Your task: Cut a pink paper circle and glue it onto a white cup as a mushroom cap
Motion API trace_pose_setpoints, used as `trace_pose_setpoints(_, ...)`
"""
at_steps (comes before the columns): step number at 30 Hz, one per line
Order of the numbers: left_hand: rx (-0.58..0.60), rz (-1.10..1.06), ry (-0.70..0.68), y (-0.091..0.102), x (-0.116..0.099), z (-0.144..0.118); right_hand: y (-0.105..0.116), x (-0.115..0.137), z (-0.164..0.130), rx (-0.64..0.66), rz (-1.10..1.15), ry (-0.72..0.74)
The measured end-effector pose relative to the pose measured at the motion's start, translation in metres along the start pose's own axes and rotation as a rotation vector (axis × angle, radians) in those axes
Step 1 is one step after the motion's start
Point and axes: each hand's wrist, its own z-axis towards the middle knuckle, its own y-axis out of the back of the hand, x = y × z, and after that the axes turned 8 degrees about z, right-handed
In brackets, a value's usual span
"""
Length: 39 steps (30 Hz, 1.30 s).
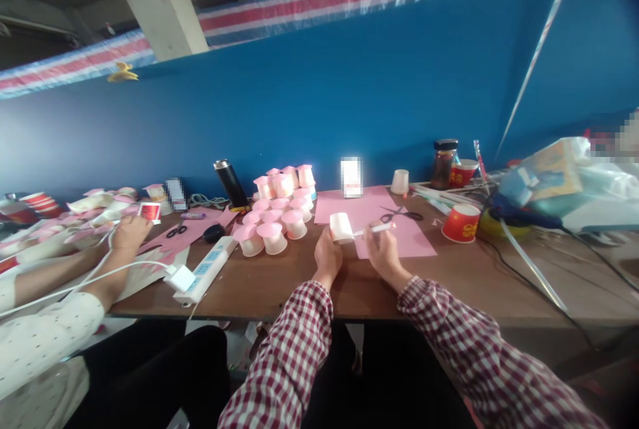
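A makeshift craft workshop — a long brown wooden table (449, 283) set against a blue painted wall (349, 83) under bare concrete beams (154, 3). Stacked pink-topped white paper cups (277, 216), pink paper sheets (379, 216), black-handled scissors (402, 214) and a white power strip (207, 269) cover it — a co-worker's hand (128, 233) works alongside.

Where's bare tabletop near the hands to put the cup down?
Bare wood runs along the near table edge, between the power strip and left hand. More lies right of the right hand, below the red cup. Crowded: the pink-topped cups and the far right clutter.
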Motion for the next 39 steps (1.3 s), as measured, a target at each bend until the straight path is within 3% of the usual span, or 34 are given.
trace_pose_setpoints(16,0.006,0.006,-0.048,-0.0006,0.0006,-0.001,-0.0012,0.0044,-0.0012,0.084,0.034,-0.027)
trace_pose_setpoints(39,0.035,0.007,-0.06,0.0001,-0.0017,-0.0003,-0.0033,0.0005,-0.0007,0.075,0.003,-0.025)
